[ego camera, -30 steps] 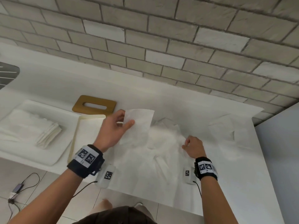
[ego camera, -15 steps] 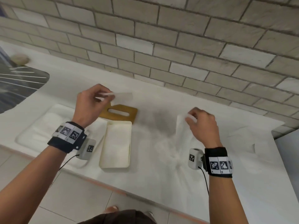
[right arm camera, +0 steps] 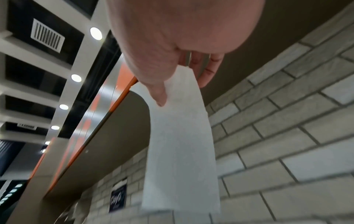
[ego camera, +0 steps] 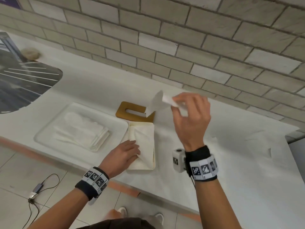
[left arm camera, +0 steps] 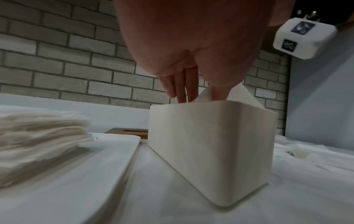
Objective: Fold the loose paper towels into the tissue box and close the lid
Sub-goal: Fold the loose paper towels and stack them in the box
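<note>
The cream tissue box (ego camera: 140, 168) stands open on the counter, with a folded paper towel (ego camera: 145, 141) lying in it. My left hand (ego camera: 130, 152) presses that towel down with straight fingers (left arm camera: 182, 91), which reach over the box wall (left arm camera: 210, 144). My right hand (ego camera: 181, 106) is raised above and right of the box. It pinches a second paper towel (ego camera: 155, 103) between thumb and fingers, and the sheet (right arm camera: 182, 151) hangs down from them. The wooden slotted lid (ego camera: 130, 111) lies flat behind the box.
A white tray (ego camera: 49, 129) left of the box carries a stack of folded towels (ego camera: 85, 133). Loose paper towels (ego camera: 247, 146) cover the counter to the right. A sink (ego camera: 24, 80) is at far left, a brick wall behind. The counter's front edge runs just below the box.
My left hand came down from above the tray and now presses its towel into the box. My right hand lifted a towel off the loose pile and carried it up and left.
</note>
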Demonstrator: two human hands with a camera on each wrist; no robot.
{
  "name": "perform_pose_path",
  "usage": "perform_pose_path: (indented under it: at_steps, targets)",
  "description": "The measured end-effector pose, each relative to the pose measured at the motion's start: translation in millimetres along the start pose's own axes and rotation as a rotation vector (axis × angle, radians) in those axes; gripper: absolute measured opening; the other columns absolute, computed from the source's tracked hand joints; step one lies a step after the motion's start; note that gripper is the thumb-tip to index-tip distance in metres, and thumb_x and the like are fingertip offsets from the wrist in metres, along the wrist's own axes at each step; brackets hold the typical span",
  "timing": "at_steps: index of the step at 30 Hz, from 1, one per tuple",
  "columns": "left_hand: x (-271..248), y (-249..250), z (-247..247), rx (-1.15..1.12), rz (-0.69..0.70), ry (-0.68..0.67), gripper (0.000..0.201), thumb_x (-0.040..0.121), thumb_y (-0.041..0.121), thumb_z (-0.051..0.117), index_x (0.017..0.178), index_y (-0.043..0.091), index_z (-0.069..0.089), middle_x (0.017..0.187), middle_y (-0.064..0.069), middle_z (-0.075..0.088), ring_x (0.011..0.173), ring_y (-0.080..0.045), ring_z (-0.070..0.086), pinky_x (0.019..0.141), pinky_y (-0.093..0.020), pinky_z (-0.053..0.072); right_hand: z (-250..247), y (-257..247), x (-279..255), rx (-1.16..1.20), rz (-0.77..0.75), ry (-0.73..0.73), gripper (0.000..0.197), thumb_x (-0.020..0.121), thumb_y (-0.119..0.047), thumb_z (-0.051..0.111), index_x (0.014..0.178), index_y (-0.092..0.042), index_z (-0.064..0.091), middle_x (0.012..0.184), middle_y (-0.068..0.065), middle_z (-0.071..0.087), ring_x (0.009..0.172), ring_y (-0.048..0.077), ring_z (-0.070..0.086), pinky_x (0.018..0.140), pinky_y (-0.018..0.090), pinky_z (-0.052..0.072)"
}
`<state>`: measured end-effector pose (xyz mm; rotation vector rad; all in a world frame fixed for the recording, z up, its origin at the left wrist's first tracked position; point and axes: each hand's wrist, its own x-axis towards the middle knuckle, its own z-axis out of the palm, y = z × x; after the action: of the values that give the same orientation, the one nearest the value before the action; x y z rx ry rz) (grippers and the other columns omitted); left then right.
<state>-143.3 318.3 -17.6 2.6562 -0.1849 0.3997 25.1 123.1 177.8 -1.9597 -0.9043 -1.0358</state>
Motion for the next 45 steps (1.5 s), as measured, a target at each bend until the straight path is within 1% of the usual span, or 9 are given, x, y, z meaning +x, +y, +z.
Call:
perform_pose_path:
  at_steps: [9,20,27,29,33,36,38,42,45]
  targets:
    - [-23,7,-5,0.068,0.044,0.044,0.033,0.105,0.047,0.063,0.117,0.021,0.079,0.135,-0.005,0.071,0.144,-0.028,0.055,0.121,-0.046,0.042,40,-25,-173,-0.021,-0.040,-0.704,0.030,0.077,-0.013,0.088,0.099,-0.027,0.073,0.104,-0.010,0.074,0.096,0.018,0.064,0.088,0.037,0.044]
    - [2,-11,-31,-0.046,-0.045,0.209,0.020,0.107,0.020,0.057,0.113,0.010,0.073,0.113,-0.001,0.071,0.111,-0.023,0.064,0.095,-0.034,0.054,47,-25,-210,0.079,-0.089,-0.635,0.029,0.079,0.002,0.079,0.089,-0.023,0.069,0.099,-0.012,0.074,0.089,0.009,0.066,0.108,0.033,0.043]
    - [50,-14,-17,-0.037,0.046,-0.061,0.021,0.105,0.017,0.059,0.123,0.014,0.070,0.134,-0.001,0.065,0.128,-0.022,0.058,0.102,-0.042,0.055,51,-16,-206,0.067,-0.135,-0.860,0.023,0.083,-0.011,0.081,0.094,-0.027,0.068,0.099,-0.012,0.072,0.106,0.014,0.071,0.110,0.035,0.038]
    - [63,-11,-13,-0.018,0.052,-0.272,0.031,0.108,0.024,0.057,0.137,0.016,0.064,0.150,-0.001,0.056,0.141,-0.021,0.050,0.113,-0.040,0.048,45,-17,-199,0.089,-0.089,-0.950,0.002,0.094,-0.028,0.074,0.093,-0.027,0.072,0.097,-0.013,0.074,0.103,0.013,0.071,0.105,0.033,0.039]
    - [80,-11,-6,0.138,-0.033,-0.576,0.073,0.103,0.059,0.054,0.164,0.024,0.031,0.175,0.001,0.020,0.161,-0.022,0.021,0.127,-0.038,0.025,18,-24,-187,0.100,0.031,-1.081,0.056,0.112,-0.062,0.039,0.090,-0.025,0.076,0.087,-0.011,0.074,0.085,0.012,0.065,0.097,0.032,0.045]
    - [79,-10,3,0.294,-0.059,-0.692,0.122,0.077,0.095,0.051,0.169,0.027,0.006,0.178,0.004,-0.005,0.165,-0.022,-0.001,0.133,-0.044,0.012,-18,-9,-186,0.184,0.299,-0.878,0.047,0.114,-0.054,0.045,0.097,-0.025,0.079,0.093,-0.013,0.077,0.086,0.009,0.068,0.091,0.032,0.051]
    - [78,-6,7,0.337,-0.065,-0.721,0.139,0.066,0.100,0.054,0.169,0.028,-0.005,0.177,0.005,-0.017,0.164,-0.022,-0.012,0.133,-0.046,0.004,-43,23,-189,0.154,0.471,-0.747,0.027,0.110,-0.042,0.058,0.105,-0.026,0.078,0.105,-0.014,0.078,0.096,0.007,0.070,0.089,0.032,0.055]
    - [91,12,-9,0.220,-0.185,-0.718,0.139,0.066,0.091,0.069,0.169,0.025,0.003,0.178,0.004,-0.007,0.165,-0.022,-0.006,0.132,-0.047,0.010,-88,117,-205,-0.102,0.721,-0.766,0.021,0.102,-0.037,0.068,0.123,-0.037,0.067,0.123,-0.010,0.072,0.111,0.013,0.068,0.088,0.030,0.051]
    - [102,43,-24,0.132,-0.246,-0.426,0.095,0.088,0.061,0.075,0.163,0.022,0.030,0.171,-0.004,0.031,0.158,-0.026,0.027,0.122,-0.044,0.036,-120,176,-223,-0.256,0.977,-0.839,0.052,0.092,-0.057,0.074,0.136,-0.037,0.055,0.137,0.000,0.061,0.123,0.028,0.061,0.100,0.043,0.052]
